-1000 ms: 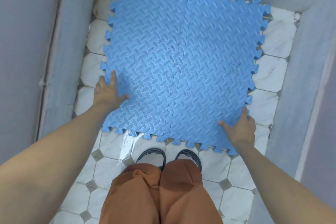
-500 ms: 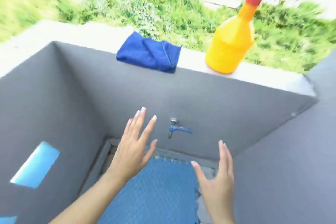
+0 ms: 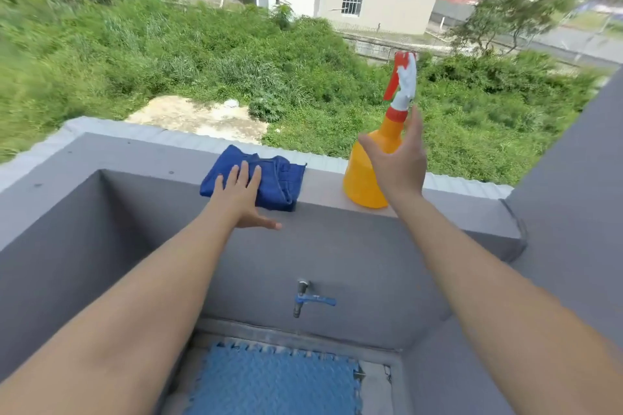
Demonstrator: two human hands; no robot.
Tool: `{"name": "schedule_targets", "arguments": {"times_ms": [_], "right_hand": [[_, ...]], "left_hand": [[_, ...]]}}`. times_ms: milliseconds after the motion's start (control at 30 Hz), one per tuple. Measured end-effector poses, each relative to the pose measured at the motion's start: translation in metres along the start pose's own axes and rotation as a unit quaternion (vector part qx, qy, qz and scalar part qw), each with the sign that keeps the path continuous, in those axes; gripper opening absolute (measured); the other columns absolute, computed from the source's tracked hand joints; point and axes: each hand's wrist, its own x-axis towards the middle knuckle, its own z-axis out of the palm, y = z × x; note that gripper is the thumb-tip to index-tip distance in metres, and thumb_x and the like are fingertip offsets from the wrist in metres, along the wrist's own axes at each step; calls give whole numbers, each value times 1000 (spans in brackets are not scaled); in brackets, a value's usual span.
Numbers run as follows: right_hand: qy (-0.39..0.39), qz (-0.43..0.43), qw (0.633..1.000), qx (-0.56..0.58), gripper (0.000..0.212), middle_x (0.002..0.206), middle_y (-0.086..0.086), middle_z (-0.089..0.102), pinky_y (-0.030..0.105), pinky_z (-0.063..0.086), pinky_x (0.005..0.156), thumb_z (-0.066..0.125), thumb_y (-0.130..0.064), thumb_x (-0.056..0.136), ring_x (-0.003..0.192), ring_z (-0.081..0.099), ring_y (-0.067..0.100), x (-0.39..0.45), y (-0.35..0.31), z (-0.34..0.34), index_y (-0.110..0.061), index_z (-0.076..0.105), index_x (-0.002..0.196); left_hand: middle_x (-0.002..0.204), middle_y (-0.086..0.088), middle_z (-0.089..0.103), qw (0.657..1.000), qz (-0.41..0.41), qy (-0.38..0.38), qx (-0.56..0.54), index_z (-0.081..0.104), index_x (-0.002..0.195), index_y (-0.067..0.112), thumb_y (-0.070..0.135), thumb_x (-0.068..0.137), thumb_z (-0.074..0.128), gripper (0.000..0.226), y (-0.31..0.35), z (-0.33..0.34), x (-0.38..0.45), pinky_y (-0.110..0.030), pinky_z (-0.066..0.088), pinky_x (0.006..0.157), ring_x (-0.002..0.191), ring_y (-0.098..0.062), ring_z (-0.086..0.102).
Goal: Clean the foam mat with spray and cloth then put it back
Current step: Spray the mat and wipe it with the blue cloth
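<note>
The blue foam mat (image 3: 269, 381) lies flat on the floor of the grey walled basin, at the bottom of the view. A folded dark blue cloth (image 3: 279, 178) sits on top of the far wall; my left hand (image 3: 241, 199) lies flat on its near part with straight fingers and the thumb hanging over the wall's edge. To the right stands a yellow spray bottle (image 3: 362, 178) with a red and white trigger head. My right hand (image 3: 397, 162) is spread open in front of the bottle's neck and holds nothing.
The grey wall ledge (image 3: 323, 185) carries the cloth and bottle, with a drop to green bushes behind it. A tap with a blue handle (image 3: 308, 300) sticks out of the far wall above the mat. Grey walls (image 3: 573, 178) close in left and right.
Both hands have let go of the mat and risen to the ledge. The left hand has come down on the cloth; the right hand has reached the spray bottle.
</note>
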Motion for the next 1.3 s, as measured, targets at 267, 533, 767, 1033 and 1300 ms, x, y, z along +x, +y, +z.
{"name": "schedule_targets", "arguments": {"times_ms": [267,533,767,1033,1300], "right_hand": [[57,-42,997,-38,30,85,-1,60,24,36,55,65,-38,76,74,53,20,41,14,16,-20,51,95],[69,-18,997,-35,33,90,-4,61,28,42,64,65,-41,77,75,55,16,46,10,23,-22,51,100],[38,-29,996,-76,31,61,-12,39,14,24,43,61,-37,77,50,36,2,-11,-23,-8,-26,34,65],[38,-5,998,-50,26,61,-13,63,23,50,56,63,-24,65,65,66,0,-187,27,-15,-12,66,89],[-67,215,973,55,31,68,-6,62,33,47,48,63,-28,91,34,51,14,-404,200,79,-56,66,78]], "left_hand": [[160,-8,9,985,29,168,27,8,153,26,66,80,55,96,-14,31,7,-50,11,115,146,-28,11],[159,-8,16,980,80,177,45,14,152,28,34,98,45,63,-29,29,20,-50,17,112,145,-28,18],[85,-14,58,922,36,250,-292,53,109,8,10,96,38,20,-6,4,-52,-33,27,62,84,-39,52],[60,-1,42,881,-79,189,-427,33,63,12,22,100,29,38,-41,108,-171,-32,26,50,55,-15,33],[102,-2,60,920,-88,36,-381,54,122,15,13,98,32,32,-102,353,-232,-9,37,54,76,-17,50]]}}
